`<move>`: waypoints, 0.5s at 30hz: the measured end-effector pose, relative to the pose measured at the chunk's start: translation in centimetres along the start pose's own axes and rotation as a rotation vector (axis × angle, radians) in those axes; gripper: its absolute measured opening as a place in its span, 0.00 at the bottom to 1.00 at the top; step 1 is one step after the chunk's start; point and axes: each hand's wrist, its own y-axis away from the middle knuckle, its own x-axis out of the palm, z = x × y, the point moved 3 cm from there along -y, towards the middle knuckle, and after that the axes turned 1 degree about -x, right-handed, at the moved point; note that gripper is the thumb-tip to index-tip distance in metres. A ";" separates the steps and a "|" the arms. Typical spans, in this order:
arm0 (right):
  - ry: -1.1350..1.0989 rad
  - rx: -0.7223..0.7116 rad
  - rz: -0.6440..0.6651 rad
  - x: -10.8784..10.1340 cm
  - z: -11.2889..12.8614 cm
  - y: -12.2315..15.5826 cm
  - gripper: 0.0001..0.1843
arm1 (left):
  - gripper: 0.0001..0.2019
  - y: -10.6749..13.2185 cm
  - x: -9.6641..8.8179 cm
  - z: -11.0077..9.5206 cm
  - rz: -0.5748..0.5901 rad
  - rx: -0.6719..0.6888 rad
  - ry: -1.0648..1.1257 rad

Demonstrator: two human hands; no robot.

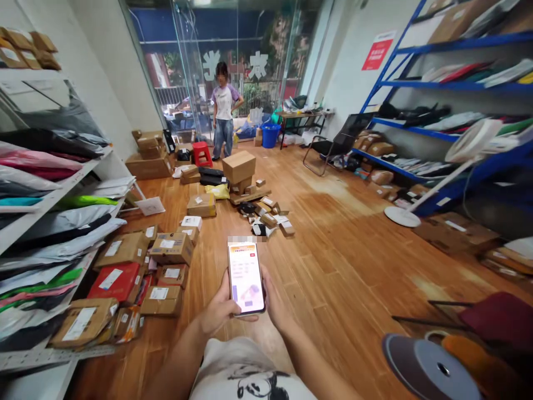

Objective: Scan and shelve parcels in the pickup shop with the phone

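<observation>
A smartphone (246, 278) with its screen lit is held upright in front of my body, between both hands. My left hand (220, 305) grips its left side and lower edge, the thumb lying over the bottom left of the screen. Along the right edge, my right hand (275, 297) is closed against the phone, its fingers mostly hidden behind it. The screen shows a light page with an orange banner and small text too fine to read. Beyond the phone, small parcels (270, 214) lie heaped on the wooden floor.
Shelves of bagged parcels (54, 222) stand at left, with cardboard boxes (170, 247) beside them. A person (224, 111) stands near the glass door. Blue shelving (387, 83), a white fan (437, 189) and a black chair (337, 139) are at right. A round grey seat (428, 366) is close by.
</observation>
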 end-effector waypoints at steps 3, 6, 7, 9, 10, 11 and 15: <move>-0.061 0.009 0.036 -1.3 0.7 -0.5 0.25 | 0.53 -1.6 0.5 0.0 -0.043 0.003 -0.060; -0.077 0.037 0.058 -2.2 0.9 -0.9 0.27 | 0.52 -2.8 0.9 -0.1 -0.035 0.002 -0.036; -0.065 0.041 0.053 -2.5 1.0 -1.1 0.28 | 0.52 -3.2 1.1 -0.2 -0.033 -0.001 -0.017; -0.038 0.036 0.040 -2.9 1.2 -1.5 0.31 | 0.50 -3.9 1.3 -0.5 -0.060 -0.018 -0.007; -0.029 0.032 0.033 -3.1 1.4 -1.8 0.32 | 0.48 -4.3 1.3 -0.7 -0.083 -0.027 -0.018; -0.021 0.028 0.026 -3.2 1.5 -2.0 0.33 | 0.48 -4.7 1.2 -0.8 -0.099 -0.033 -0.028; 0.002 0.018 -0.001 -3.4 1.5 -3.2 0.28 | 0.50 -6.0 0.9 -1.6 -0.035 0.006 0.033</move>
